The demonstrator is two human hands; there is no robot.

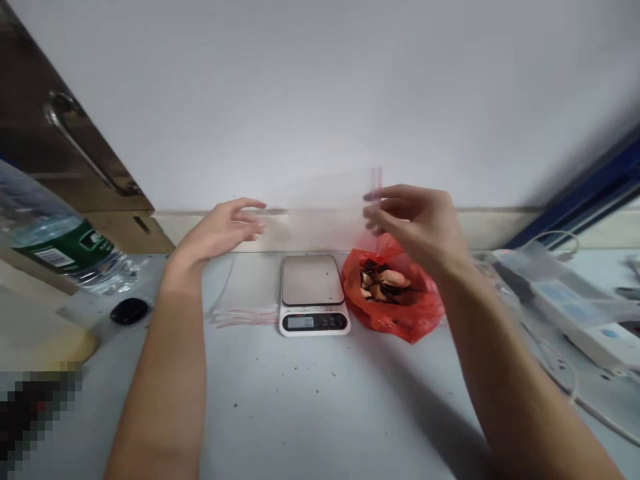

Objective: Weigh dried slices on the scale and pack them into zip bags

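Observation:
My right hand [413, 217] pinches the zip edge of a clear zip-lock bag [330, 200], which stretches out to the left above the scale. My left hand [227, 227] hangs in the air left of the bag, fingers apart, with nothing in it. Below stands a white digital kitchen scale [313, 283]; its display seems to read 0.0 and its plate bears only specks. Left of the scale lies a stack of clear zip-lock bags [250, 287] with pinkish edges. At the right, a red plastic bag [395, 320] stands open, with brown and pale dried pieces [387, 283] inside.
A large water bottle [65, 247] with a green label is at the left, near a black round object [129, 311]. On the right are a white power strip [580, 320] and a cable [595, 417]. Dark crumbs dot the table [300, 413]. A wall [320, 87] rises behind.

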